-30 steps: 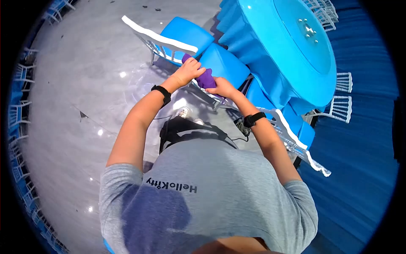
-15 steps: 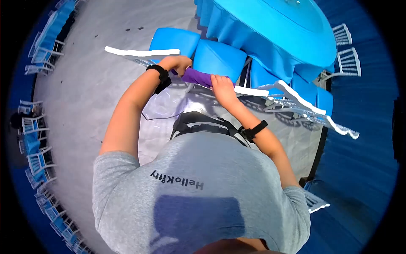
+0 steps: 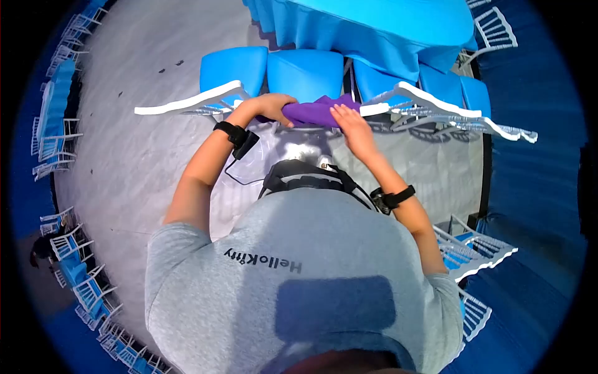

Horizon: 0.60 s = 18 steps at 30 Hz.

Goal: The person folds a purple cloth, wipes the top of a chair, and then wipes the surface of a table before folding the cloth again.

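Observation:
A purple cloth (image 3: pixel 314 114) lies over the top of a white chair back, in front of a blue seat (image 3: pixel 305 73). My left hand (image 3: pixel 276 107) is at the cloth's left end, its fingers curved over the chair's top edge and the cloth. Near the cloth's right end rests my right hand (image 3: pixel 354 128), its fingers laid out flat on the purple fabric. Most of the chair back beneath is hidden by the cloth.
White chair backs stand on the left (image 3: pixel 187 103) and right (image 3: pixel 436 103) of the cloth. Behind the seats is a table with a blue tablecloth (image 3: pixel 386 28). More white chairs (image 3: pixel 470 249) are at the right. A person (image 3: pixel 42 250) shows at the far left.
The view has shifted, and the chairs at the right show more. The purple cloth is now bunched up higher along the chair top, and my hands have moved to the right with it.

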Motion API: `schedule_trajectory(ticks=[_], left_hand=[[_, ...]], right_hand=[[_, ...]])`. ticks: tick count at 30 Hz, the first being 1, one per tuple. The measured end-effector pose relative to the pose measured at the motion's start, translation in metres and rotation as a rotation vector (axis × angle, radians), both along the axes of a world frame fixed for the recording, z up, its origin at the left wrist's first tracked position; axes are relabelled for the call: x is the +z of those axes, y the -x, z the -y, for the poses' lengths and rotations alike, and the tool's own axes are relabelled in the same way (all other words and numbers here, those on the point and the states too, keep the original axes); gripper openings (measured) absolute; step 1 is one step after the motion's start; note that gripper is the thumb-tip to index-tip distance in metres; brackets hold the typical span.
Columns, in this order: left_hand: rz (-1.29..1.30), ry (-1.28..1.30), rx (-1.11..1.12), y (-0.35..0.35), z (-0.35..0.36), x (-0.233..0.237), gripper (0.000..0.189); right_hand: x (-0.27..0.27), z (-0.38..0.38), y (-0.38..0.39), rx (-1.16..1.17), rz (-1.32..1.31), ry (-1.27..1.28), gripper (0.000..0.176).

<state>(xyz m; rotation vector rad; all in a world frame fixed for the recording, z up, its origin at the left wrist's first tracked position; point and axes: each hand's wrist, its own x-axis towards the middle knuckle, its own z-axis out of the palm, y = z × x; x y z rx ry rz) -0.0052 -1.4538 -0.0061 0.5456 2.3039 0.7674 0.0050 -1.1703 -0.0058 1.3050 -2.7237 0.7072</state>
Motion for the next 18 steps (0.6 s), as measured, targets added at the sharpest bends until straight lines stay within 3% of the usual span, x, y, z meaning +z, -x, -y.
schedule_trajectory(ticks=[3,7,8,9,11,12,14,15,17,18], left_hand=[[-0.027,-0.077,-0.026,0.000,-0.012,0.012,0.069],[0.007,-0.257,0.029,-0.004,-0.013,0.016,0.066],[-0.134,-0.204,0.092,-0.006,-0.008,0.001,0.056],[-0.136,-0.209,0.094,-0.008,-0.005,0.000,0.056],[-0.152,-0.129,0.300,-0.011,0.000,-0.001,0.049],[-0.270,0.030,0.290,-0.019,0.002,-0.003,0.049],[-0.303,0.092,0.347,-0.026,0.005,-0.005,0.049],[-0.331,0.154,0.386,-0.031,0.007,-0.004,0.049],[-0.277,0.142,0.451,-0.031,0.005,0.002,0.042],[-0.228,0.115,0.507,-0.030,0.005,0.004,0.036]], right_hand=[[0.022,-0.020,-0.005,-0.001,0.012,-0.024,0.042],[0.043,-0.022,-0.005,0.015,0.038,-0.064,0.038],[0.037,-0.020,0.000,0.010,0.108,-0.018,0.041],[0.028,-0.018,0.004,0.005,0.181,0.030,0.043],[0.012,-0.014,0.017,-0.012,0.184,0.088,0.043],[0.008,-0.011,0.023,-0.069,0.100,0.069,0.042],[0.002,-0.009,0.036,-0.144,-0.014,-0.032,0.044],[-0.001,-0.009,0.044,-0.162,0.044,-0.094,0.041],[-0.004,-0.011,0.071,-0.082,0.420,-0.171,0.034],[0.001,-0.013,0.075,-0.026,0.383,-0.099,0.027]])
